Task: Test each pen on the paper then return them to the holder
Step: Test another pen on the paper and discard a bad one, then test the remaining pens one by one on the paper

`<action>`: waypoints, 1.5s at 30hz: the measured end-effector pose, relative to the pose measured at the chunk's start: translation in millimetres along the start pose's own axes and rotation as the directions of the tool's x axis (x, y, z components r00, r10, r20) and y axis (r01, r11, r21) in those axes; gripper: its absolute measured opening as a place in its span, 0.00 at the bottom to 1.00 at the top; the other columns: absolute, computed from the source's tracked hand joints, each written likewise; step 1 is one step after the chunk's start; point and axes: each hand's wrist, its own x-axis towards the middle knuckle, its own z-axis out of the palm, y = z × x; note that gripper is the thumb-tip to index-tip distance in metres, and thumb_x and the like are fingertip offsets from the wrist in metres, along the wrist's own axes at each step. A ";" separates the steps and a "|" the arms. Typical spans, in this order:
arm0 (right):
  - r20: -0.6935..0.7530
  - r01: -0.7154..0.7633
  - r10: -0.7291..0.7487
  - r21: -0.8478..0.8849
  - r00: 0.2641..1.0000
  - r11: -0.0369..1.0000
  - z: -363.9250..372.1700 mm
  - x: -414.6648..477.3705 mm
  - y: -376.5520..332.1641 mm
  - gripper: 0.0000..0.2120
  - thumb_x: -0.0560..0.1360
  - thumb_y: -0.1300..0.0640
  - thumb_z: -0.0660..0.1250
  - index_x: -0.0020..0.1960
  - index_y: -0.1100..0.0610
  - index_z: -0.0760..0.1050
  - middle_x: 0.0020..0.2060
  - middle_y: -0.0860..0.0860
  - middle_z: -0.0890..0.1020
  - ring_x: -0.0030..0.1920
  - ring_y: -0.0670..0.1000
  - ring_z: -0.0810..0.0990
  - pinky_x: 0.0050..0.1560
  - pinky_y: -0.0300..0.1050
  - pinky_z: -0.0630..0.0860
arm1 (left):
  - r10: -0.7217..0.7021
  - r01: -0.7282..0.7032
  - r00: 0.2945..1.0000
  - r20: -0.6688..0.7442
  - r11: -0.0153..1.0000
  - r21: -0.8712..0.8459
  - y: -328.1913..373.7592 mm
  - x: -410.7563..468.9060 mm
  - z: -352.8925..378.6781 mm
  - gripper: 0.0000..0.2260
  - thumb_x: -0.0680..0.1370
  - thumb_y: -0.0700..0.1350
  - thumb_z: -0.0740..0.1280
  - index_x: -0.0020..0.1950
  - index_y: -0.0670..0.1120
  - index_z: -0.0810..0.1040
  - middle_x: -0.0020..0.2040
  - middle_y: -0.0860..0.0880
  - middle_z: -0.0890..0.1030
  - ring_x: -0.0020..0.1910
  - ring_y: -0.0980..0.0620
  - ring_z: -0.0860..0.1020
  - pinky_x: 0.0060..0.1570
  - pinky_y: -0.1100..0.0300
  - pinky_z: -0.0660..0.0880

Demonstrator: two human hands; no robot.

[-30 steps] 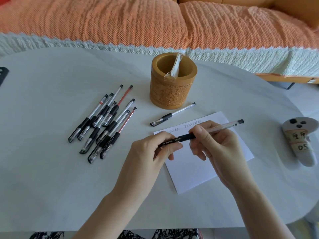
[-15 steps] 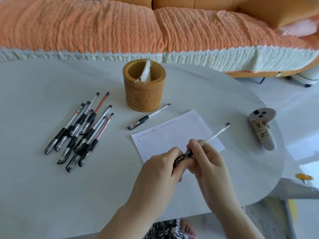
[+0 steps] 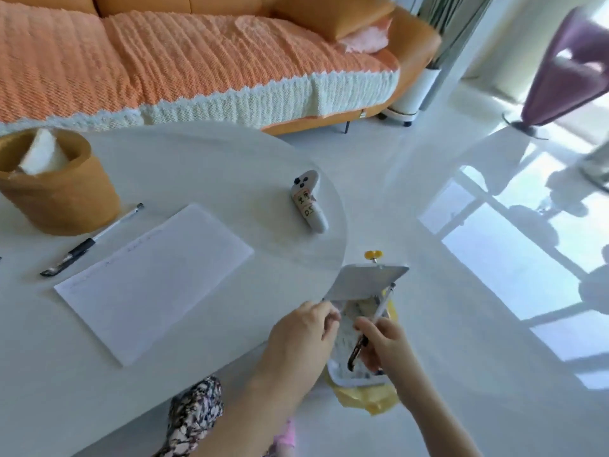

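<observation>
My right hand (image 3: 384,344) grips a clear-barrelled pen (image 3: 379,311) with a dark grip and holds it upright over an open white bin (image 3: 357,379) beside the table. My left hand (image 3: 304,331) is off the pen, fingers curled at the bin's left rim; I cannot tell whether they hold anything. The white paper (image 3: 155,278) lies on the table (image 3: 230,166). Another pen (image 3: 90,241) lies between the paper and the brown round holder (image 3: 62,199) at the far left, which has a white wrapper in it.
The bin's lid (image 3: 365,281) stands raised against the table edge, with a yellow bag (image 3: 365,399) under the bin. A white controller (image 3: 309,201) lies near the table's right edge. An orange sofa (image 3: 184,61) is behind, glossy floor to the right.
The view has swung right, off the heap of pens. Both hands have moved from above the paper to the bin beside the table. My left hand has let go of the pen.
</observation>
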 end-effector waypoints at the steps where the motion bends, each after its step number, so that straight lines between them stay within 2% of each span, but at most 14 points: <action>1: -0.011 -0.040 0.039 -0.036 0.999 0.999 -4.1 5.7 12.3 0.16 0.78 0.56 0.64 0.35 0.59 0.65 0.22 0.51 0.69 0.21 0.49 0.68 0.26 0.43 0.64 | -0.016 0.015 0.999 0.050 1.000 0.024 3.5 2.6 13.4 0.09 0.79 0.49 0.58 0.55 0.52 0.75 0.52 0.54 0.78 0.48 0.52 0.77 0.47 0.59 0.72; 4: -0.016 -0.171 0.170 -0.110 0.985 0.979 -9.2 20.1 33.4 0.15 0.79 0.54 0.61 0.37 0.61 0.69 0.27 0.54 0.75 0.24 0.50 0.74 0.28 0.43 0.71 | -0.064 0.050 0.982 0.178 0.995 0.084 7.2 5.1 40.8 0.10 0.80 0.48 0.56 0.57 0.51 0.74 0.55 0.54 0.77 0.51 0.52 0.76 0.49 0.59 0.72; 7: 0.011 -0.242 0.247 -0.155 0.969 0.958 -10.4 29.1 40.2 0.14 0.80 0.54 0.59 0.41 0.63 0.72 0.33 0.58 0.80 0.27 0.53 0.77 0.28 0.43 0.75 | -0.056 0.031 0.977 0.206 0.992 0.126 4.4 1.2 46.3 0.10 0.80 0.48 0.56 0.58 0.51 0.74 0.56 0.55 0.76 0.51 0.54 0.76 0.46 0.63 0.70; 10: 0.022 -0.185 0.195 -0.235 0.981 0.954 -10.6 33.8 38.9 0.13 0.79 0.56 0.57 0.39 0.61 0.72 0.32 0.56 0.80 0.26 0.52 0.76 0.27 0.43 0.71 | -0.069 0.046 0.983 0.168 0.990 0.134 -3.2 1.6 36.8 0.10 0.80 0.48 0.57 0.57 0.52 0.75 0.53 0.55 0.78 0.48 0.55 0.77 0.44 0.63 0.71; 14: 0.032 -0.098 0.111 -0.266 0.993 0.959 -4.8 31.3 21.2 0.11 0.79 0.57 0.58 0.44 0.60 0.75 0.35 0.55 0.83 0.26 0.49 0.75 0.24 0.39 0.69 | -0.075 0.062 0.993 0.092 0.989 0.135 -4.9 0.7 9.4 0.09 0.80 0.48 0.58 0.56 0.52 0.76 0.51 0.55 0.79 0.47 0.56 0.77 0.44 0.64 0.71; 20: 0.076 0.198 -0.193 -0.068 0.978 0.978 22.2 1.4 -51.4 0.09 0.79 0.59 0.61 0.47 0.56 0.79 0.32 0.51 0.83 0.29 0.46 0.77 0.31 0.43 0.72 | -0.077 0.080 0.985 -0.154 0.997 0.010 -9.3 -27.4 -69.5 0.05 0.76 0.48 0.63 0.48 0.56 0.78 0.40 0.61 0.80 0.31 0.65 0.74 0.33 0.69 0.70; 22: 0.157 0.265 -0.259 -0.023 0.953 0.964 42.0 -10.3 -79.6 0.09 0.79 0.59 0.61 0.47 0.55 0.80 0.33 0.51 0.83 0.30 0.46 0.77 0.32 0.43 0.72 | -0.140 0.148 0.958 -0.249 0.989 0.013 -30.8 -35.6 -94.5 0.05 0.76 0.46 0.64 0.48 0.55 0.78 0.41 0.59 0.81 0.31 0.65 0.75 0.36 0.63 0.75; 24: 0.263 0.321 -0.305 -0.016 0.915 0.947 68.6 -19.3 -102.7 0.08 0.79 0.59 0.61 0.48 0.55 0.80 0.34 0.51 0.83 0.31 0.46 0.77 0.31 0.42 0.71 | -0.222 0.226 0.926 -0.307 0.974 -0.023 -54.7 -44.7 -115.4 0.05 0.76 0.45 0.65 0.49 0.53 0.79 0.42 0.57 0.82 0.36 0.61 0.78 0.40 0.57 0.77; 28: 0.430 0.426 -0.378 -0.017 0.820 0.905 131.5 -33.0 -134.0 0.07 0.79 0.58 0.61 0.49 0.55 0.79 0.35 0.50 0.83 0.31 0.45 0.77 0.30 0.40 0.72 | -0.314 0.318 0.851 -0.421 0.946 -0.062 -96.9 -69.4 -147.8 0.05 0.77 0.43 0.64 0.50 0.51 0.79 0.42 0.56 0.82 0.41 0.56 0.80 0.41 0.59 0.76; 31: 0.526 0.456 -0.362 -0.056 0.770 0.888 180.6 -39.8 -148.4 0.08 0.78 0.56 0.62 0.50 0.57 0.79 0.38 0.50 0.84 0.32 0.45 0.78 0.32 0.41 0.73 | -0.329 0.407 0.742 -0.584 0.914 0.001 -135.9 -88.3 -169.7 0.06 0.77 0.41 0.65 0.52 0.48 0.79 0.45 0.52 0.81 0.43 0.51 0.78 0.41 0.57 0.74; 33: 0.589 0.480 -0.336 -0.103 0.735 0.871 210.2 -43.0 -153.7 0.09 0.77 0.55 0.61 0.50 0.57 0.78 0.38 0.49 0.84 0.32 0.45 0.79 0.34 0.44 0.74 | -0.331 0.494 0.659 -0.676 0.868 0.057 -163.6 -100.8 -181.2 0.08 0.76 0.38 0.65 0.53 0.45 0.79 0.49 0.48 0.80 0.49 0.46 0.76 0.47 0.53 0.73; 36: 0.639 0.505 -0.308 -0.147 0.705 0.851 241.3 -47.1 -156.6 0.09 0.78 0.54 0.61 0.50 0.56 0.77 0.38 0.47 0.84 0.32 0.44 0.79 0.36 0.42 0.74 | -0.383 0.622 0.569 -0.728 0.779 0.077 -193.5 -115.8 -188.6 0.09 0.74 0.35 0.66 0.54 0.42 0.79 0.52 0.42 0.77 0.53 0.39 0.73 0.51 0.48 0.70; 39: 0.656 0.509 -0.297 -0.156 0.694 0.846 255.9 -48.8 -155.8 0.09 0.78 0.54 0.60 0.50 0.56 0.77 0.38 0.47 0.83 0.30 0.43 0.78 0.35 0.38 0.72 | -0.395 0.645 0.560 -0.729 0.760 0.084 -205.6 -120.4 -188.3 0.09 0.74 0.35 0.66 0.53 0.41 0.79 0.51 0.40 0.76 0.51 0.39 0.72 0.51 0.46 0.70; 45: 0.650 0.493 -0.277 -0.174 0.708 0.852 262.5 -43.7 -152.0 0.09 0.78 0.56 0.61 0.50 0.59 0.78 0.37 0.49 0.84 0.30 0.45 0.78 0.34 0.39 0.72 | -0.362 0.629 0.550 -0.753 0.773 0.087 -211.2 -115.4 -185.5 0.09 0.73 0.33 0.67 0.52 0.41 0.79 0.49 0.40 0.76 0.49 0.38 0.73 0.49 0.46 0.71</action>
